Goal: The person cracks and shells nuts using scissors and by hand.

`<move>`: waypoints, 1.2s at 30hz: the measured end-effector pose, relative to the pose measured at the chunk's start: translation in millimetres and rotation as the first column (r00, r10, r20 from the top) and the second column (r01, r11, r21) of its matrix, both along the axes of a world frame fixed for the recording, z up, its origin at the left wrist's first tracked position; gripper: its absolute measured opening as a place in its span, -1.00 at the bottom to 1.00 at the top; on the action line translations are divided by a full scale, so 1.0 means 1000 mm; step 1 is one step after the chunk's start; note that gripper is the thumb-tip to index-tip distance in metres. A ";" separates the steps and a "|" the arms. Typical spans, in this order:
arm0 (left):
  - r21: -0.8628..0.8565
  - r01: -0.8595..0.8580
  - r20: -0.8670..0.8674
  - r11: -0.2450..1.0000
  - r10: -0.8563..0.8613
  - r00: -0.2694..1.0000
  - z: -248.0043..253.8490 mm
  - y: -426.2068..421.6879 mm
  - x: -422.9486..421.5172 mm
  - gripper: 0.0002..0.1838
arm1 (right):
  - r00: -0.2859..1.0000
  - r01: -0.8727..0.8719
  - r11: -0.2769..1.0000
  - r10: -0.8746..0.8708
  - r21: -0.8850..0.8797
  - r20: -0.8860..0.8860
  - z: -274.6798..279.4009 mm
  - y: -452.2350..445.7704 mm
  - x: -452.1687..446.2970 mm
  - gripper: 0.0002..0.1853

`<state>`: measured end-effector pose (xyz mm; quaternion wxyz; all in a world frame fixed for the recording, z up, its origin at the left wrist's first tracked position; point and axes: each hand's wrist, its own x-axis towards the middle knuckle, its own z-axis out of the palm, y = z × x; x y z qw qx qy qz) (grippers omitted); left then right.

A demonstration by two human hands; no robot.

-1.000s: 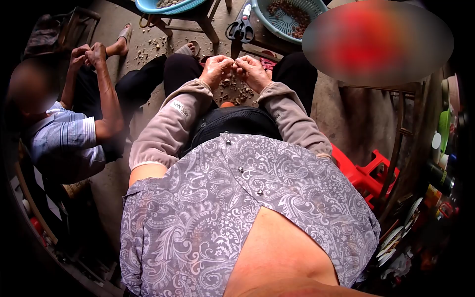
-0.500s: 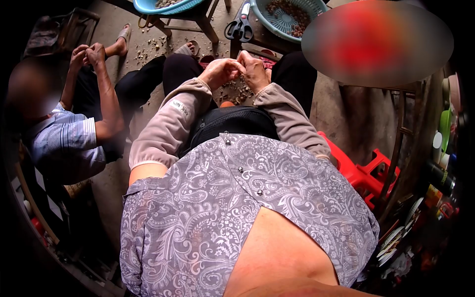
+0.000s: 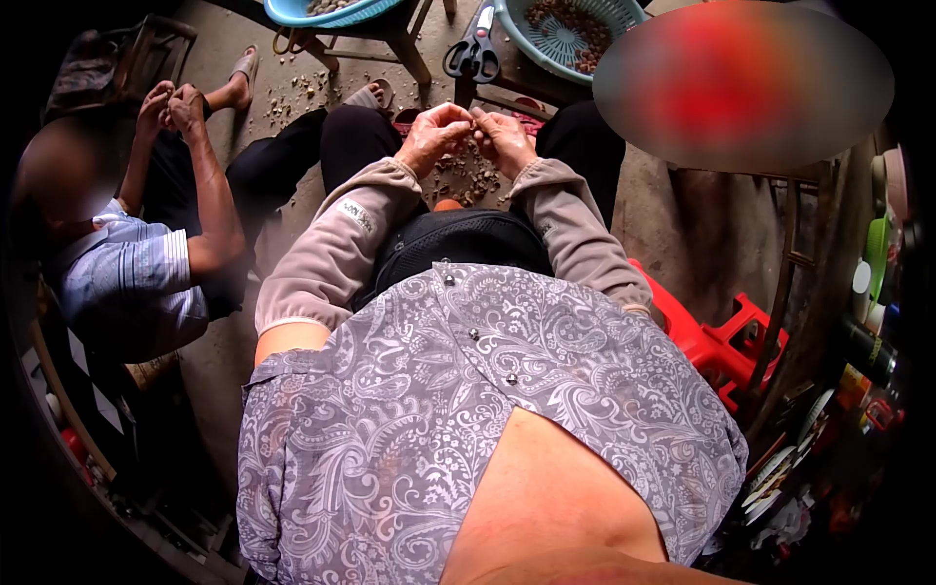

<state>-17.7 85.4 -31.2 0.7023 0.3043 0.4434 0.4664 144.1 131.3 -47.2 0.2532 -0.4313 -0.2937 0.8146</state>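
Observation:
Between my knees, my left hand (image 3: 435,138) and my right hand (image 3: 503,141) meet at the fingertips, both with fingers bent in a pinch. What they hold is too small to make out. Below them, broken shell pieces (image 3: 466,181) lie scattered on the floor. Beyond my right hand stands a light blue basket (image 3: 564,60) with small brown nuts or kernels in it. Black-handled scissors (image 3: 473,58) lie at the basket's left, on the edge of a wooden stool.
Another blue basket (image 3: 341,14) with pale contents rests on a stool at the top. At the left sits a person (image 3: 146,263), hands together. A red plastic stool (image 3: 726,341) is at my right. More shells (image 3: 297,93) litter the floor.
My right hand was turned over against my left fingers half a second ago; now it has rolled back outward, and the two hands touch only near the fingertips.

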 end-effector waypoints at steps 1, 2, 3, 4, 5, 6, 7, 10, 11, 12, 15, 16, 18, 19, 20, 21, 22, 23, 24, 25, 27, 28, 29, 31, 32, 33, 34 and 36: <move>0.036 0.027 -0.049 0.999 -0.025 0.998 -0.001 0.000 -0.001 -0.85 | 1.000 0.006 1.000 -0.006 -0.026 -0.003 0.001 0.000 0.000 -0.71; 0.067 0.023 -0.077 0.997 -0.018 0.997 -0.002 0.000 -0.001 -0.86 | 0.999 0.019 0.998 -0.020 -0.056 -0.030 0.002 0.000 -0.001 -0.71; 0.098 0.021 -0.104 0.995 -0.010 0.995 0.001 0.000 0.000 -0.86 | 0.998 0.030 0.996 -0.035 -0.086 -0.057 0.003 0.000 -0.001 -0.71; 0.128 0.019 -0.130 0.992 -0.002 0.991 0.004 -0.001 0.001 -0.87 | 0.995 0.041 0.992 -0.051 -0.117 -0.084 0.005 0.000 -0.001 -0.71; 0.129 0.017 -0.148 0.991 0.002 0.989 0.007 -0.001 0.002 -0.87 | 0.995 0.043 0.992 -0.054 -0.119 -0.088 0.007 -0.001 -0.001 -0.71; 0.130 0.016 -0.165 0.991 0.006 0.986 0.010 -0.001 0.004 -0.87 | 0.994 0.045 0.992 -0.057 -0.121 -0.091 0.008 -0.001 -0.001 -0.71; 0.131 0.015 -0.183 0.991 0.010 0.983 0.011 -0.002 0.004 -0.87 | 0.994 0.048 0.991 -0.060 -0.124 -0.095 0.008 -0.001 -0.001 -0.71; 0.165 0.049 -0.299 0.985 0.002 0.954 0.010 -0.002 0.006 -0.89 | 0.998 0.018 0.995 -0.023 -0.096 -0.058 0.009 -0.002 0.000 -0.72; 0.127 0.040 -0.256 0.991 -0.006 0.967 0.009 -0.001 0.005 -0.89 | 0.999 -0.005 0.998 0.003 -0.067 -0.038 0.007 -0.002 0.000 -0.73; 0.090 0.033 -0.213 0.995 -0.013 0.977 0.008 -0.001 0.004 -0.90 | 0.999 -0.028 0.999 0.027 -0.037 -0.017 0.006 -0.002 0.000 -0.75; 0.032 0.028 -0.116 0.999 -0.024 0.993 0.003 -0.001 -0.001 -0.92 | 0.998 -0.054 0.998 0.054 -0.026 -0.012 0.006 -0.004 0.000 -0.77; 0.022 0.028 -0.090 0.999 -0.026 0.996 0.001 0.000 -0.003 -0.92 | 0.998 -0.057 0.998 0.056 -0.035 -0.021 0.008 -0.004 0.000 -0.77; -0.026 -0.012 -0.052 1.000 0.010 0.999 0.000 -0.001 -0.003 -0.90 | 0.997 -0.042 0.999 0.041 -0.019 -0.062 0.002 -0.004 -0.001 -0.78; -0.051 -0.030 -0.033 0.998 0.028 0.999 0.001 -0.001 -0.002 -0.90 | 0.996 -0.033 0.999 0.032 -0.011 -0.082 -0.002 -0.003 -0.002 -0.79; -0.051 -0.044 0.008 0.998 0.045 0.999 0.002 -0.001 -0.002 -0.89 | 0.996 -0.005 1.000 0.005 -0.001 -0.088 -0.005 -0.002 -0.003 -0.79; -0.051 -0.059 0.049 0.997 0.062 0.997 0.002 0.000 -0.002 -0.88 | 0.995 0.023 1.000 -0.022 0.008 -0.095 -0.007 -0.001 -0.005 -0.78; -0.053 -0.074 0.089 0.996 0.079 0.993 0.003 0.000 -0.003 -0.87 | 0.994 0.051 0.999 -0.049 0.016 -0.102 -0.008 0.000 -0.007 -0.78; -0.031 -0.061 0.068 0.998 0.064 0.996 0.003 -0.001 -0.003 -0.86 | 0.994 0.051 0.999 -0.049 0.015 -0.103 -0.009 0.000 -0.007 -0.78; -0.010 -0.047 0.048 0.999 0.048 0.998 0.004 -0.001 -0.003 -0.86 | 0.993 0.051 0.999 -0.049 0.014 -0.103 -0.007 0.000 -0.006 -0.77; 0.012 -0.032 0.028 0.999 0.032 0.999 0.005 0.000 -0.002 -0.85 | 0.993 0.052 0.999 -0.050 0.013 -0.104 -0.006 0.000 -0.006 -0.77; -0.002 -0.026 0.031 1.000 0.026 0.999 0.005 0.000 -0.002 -0.85 | 0.999 0.030 0.995 -0.027 0.098 -0.034 -0.002 0.000 -0.004 -0.76; -0.009 -0.023 0.032 1.000 0.023 0.999 0.005 0.000 -0.002 -0.85 | 1.000 0.016 0.990 -0.016 0.140 0.002 0.001 0.000 -0.004 -0.76; 0.008 -0.024 0.017 1.000 0.024 1.000 0.004 0.000 -0.002 -0.85 | 0.999 -0.008 0.978 -0.003 0.209 0.054 0.000 0.000 -0.004 -0.77; 0.042 -0.025 -0.012 0.999 0.025 1.000 0.001 0.001 -0.001 -0.84 | 0.987 -0.065 0.938 0.012 0.339 0.159 -0.002 0.000 -0.005 -0.80; 0.030 -0.026 0.008 0.999 0.025 1.000 -0.001 0.001 -0.002 -0.84 | 0.987 -0.071 0.940 0.019 0.332 0.159 -0.003 0.001 -0.005 -0.80; 0.019 -0.026 0.028 0.999 0.025 0.999 -0.001 0.001 -0.002 -0.84 | 0.987 -0.076 0.942 0.025 0.325 0.160 -0.003 0.001 -0.005 -0.80; 0.008 -0.026 0.048 1.000 0.026 0.999 0.000 0.001 -0.003 -0.84 | 0.987 -0.082 0.944 0.032 0.319 0.160 -0.003 0.001 -0.005 -0.80; -0.082 -0.054 0.129 0.995 0.064 0.990 0.006 0.001 -0.002 -0.85 | 0.996 -0.011 0.960 -0.015 0.279 0.090 -0.004 0.001 -0.007 -0.75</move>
